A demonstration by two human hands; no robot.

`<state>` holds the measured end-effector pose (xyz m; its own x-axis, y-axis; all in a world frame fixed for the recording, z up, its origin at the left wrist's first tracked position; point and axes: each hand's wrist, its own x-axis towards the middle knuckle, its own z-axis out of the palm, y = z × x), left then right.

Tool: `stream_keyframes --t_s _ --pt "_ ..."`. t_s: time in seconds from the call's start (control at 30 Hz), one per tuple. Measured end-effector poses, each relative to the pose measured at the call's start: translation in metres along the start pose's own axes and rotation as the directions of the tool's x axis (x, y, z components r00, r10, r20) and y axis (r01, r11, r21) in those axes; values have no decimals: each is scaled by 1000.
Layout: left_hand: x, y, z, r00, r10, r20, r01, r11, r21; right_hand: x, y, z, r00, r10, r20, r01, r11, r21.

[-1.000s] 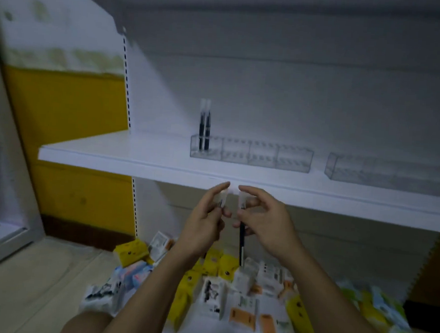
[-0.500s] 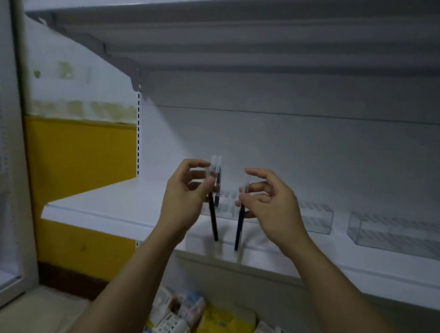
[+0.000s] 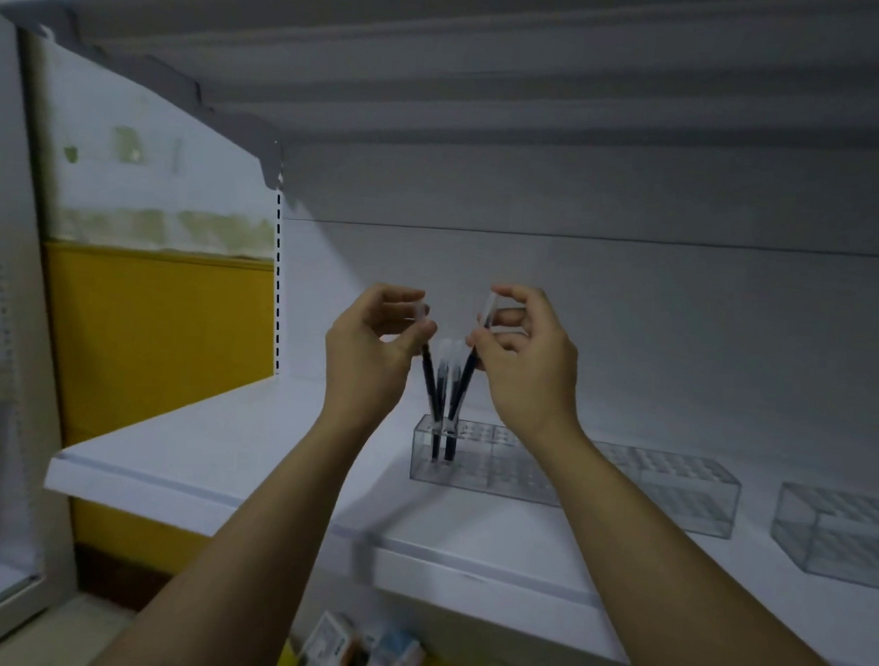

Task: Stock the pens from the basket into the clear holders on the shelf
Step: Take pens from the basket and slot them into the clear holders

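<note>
Left hand pinches a dark pen by its clear cap; right hand pinches a second pen likewise. Both pens slant down between the hands into the clear holder below, beside two standing pens. Right of the right hand, another holder is cut off. How deep the held tips sit cannot be told.
</note>
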<state>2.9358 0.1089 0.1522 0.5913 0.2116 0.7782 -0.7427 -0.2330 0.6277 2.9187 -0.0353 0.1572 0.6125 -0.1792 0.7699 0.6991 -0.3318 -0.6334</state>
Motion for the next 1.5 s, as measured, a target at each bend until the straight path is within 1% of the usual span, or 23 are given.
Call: stream_keyframes --t_s 0.07,0.17,0.2,0.27,0.33,0.4,0.47,0.53,0.67,0.73,0.83,0.93,1.0,1.1,1.17,1.23,1.3,1.4,1.5 --pt "1 -7 2 999 -7 36 6 1000 19 2 8 3 1000 2 21 -1 1000 -24" --pt "-3 -18 3 990 -52 132 45 997 60 1 17 6 996 20 89 -16 999 -44" --pt "-5 -21 4 988 -64 141 54 996 76 -2 21 6 993 25 113 -17 997 -73" --pt "-8 -25 3 992 -64 110 51 992 111 -10 28 7 986 12 169 22 980 -195" --pt "-8 -27 4 994 -42 102 30 992 120 -17 33 6 964 31 262 53 950 -308" --pt "-8 -28 7 988 -30 149 10 992 128 -22 35 1 926 100 364 38 934 -354" --pt "-5 -27 10 980 -24 200 -9 986 165 -25 35 -4 909 112 402 65 913 -402" --pt "-1 -25 12 972 -15 234 -35 978 207 -27 35 -6 907 109 406 85 898 -432" --pt "2 -27 13 960 -24 278 -74 939 337 -29 34 -7 907 124 402 70 898 -434" --pt "-3 -31 13 961 -35 275 -59 944 324 -28 34 -8 907 126 402 67 899 -433" --pt "-11 -34 13 969 17 247 -84 961 262 -31 34 -8 907 126 402 78 887 -454" --pt "-17 -32 14 965 31 259 -94 967 235 -31 31 -9 902 154 403 48 892 -450" --pt "-22 -32 12 964 21 266 -97 957 273 -31 29 -11 896 178 406 12 906 -424" --pt "-37 -29 5 964 -7 267 -98 921 378 -42 24 -17 887 192 420 -45 941 -336" --pt "-52 -23 -3 966 -41 257 -80 893 444 -56 19 -26 894 165 417 -18 943 -333" --pt "-69 -16 -11 966 -43 253 -94 857 507 -70 12 -37 916 103 389 39 940 -340" --pt "-85 -8 -16 964 -25 266 -125 837 533 -79 5 -48 931 40 362 97 931 -353" --pt "-116 4 -21 941 15 339 -204 824 529 -99 -6 -64 922 30 386 143 899 -413" --pt "-150 18 -21 913 50 404 -271 815 512 -125 -13 -83 927 43 373 150 868 -474"
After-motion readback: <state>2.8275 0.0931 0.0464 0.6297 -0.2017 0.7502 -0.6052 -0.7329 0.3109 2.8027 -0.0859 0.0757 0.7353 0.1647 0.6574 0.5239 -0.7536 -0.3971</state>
